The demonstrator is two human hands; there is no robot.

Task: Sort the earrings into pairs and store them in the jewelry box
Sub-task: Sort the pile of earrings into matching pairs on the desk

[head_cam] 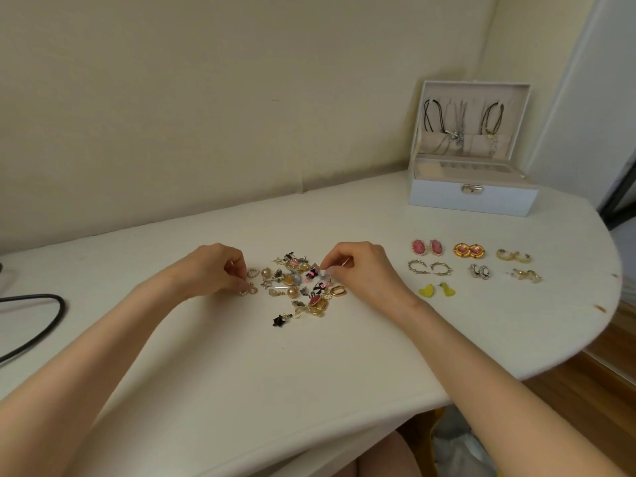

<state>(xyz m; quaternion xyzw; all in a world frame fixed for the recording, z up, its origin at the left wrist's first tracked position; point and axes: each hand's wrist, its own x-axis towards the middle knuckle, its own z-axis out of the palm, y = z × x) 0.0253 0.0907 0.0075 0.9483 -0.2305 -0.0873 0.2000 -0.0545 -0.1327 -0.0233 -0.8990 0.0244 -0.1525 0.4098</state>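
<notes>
A pile of unsorted earrings point(299, 287) lies in the middle of the white table point(241, 366). My left hand point(216, 268) sits at the pile's left edge, its curled fingertips at a pearl heart earring point(249, 290). My right hand point(358, 266) is at the pile's right edge and pinches a small pale earring point(325, 271). Sorted pairs lie in rows to the right: pink ovals point(427, 247), gold rounds point(469, 250), gold hoops point(514, 255), spiked hoops point(430, 267) and yellow hearts point(437, 290). The open white jewelry box point(473, 197) stands at the back right.
Necklaces point(461, 125) hang inside the box lid. A black cable point(41, 321) curves over the table's left side. The rounded table edge falls away at the right above a wooden floor point(599, 383). A cream wall rises behind the table.
</notes>
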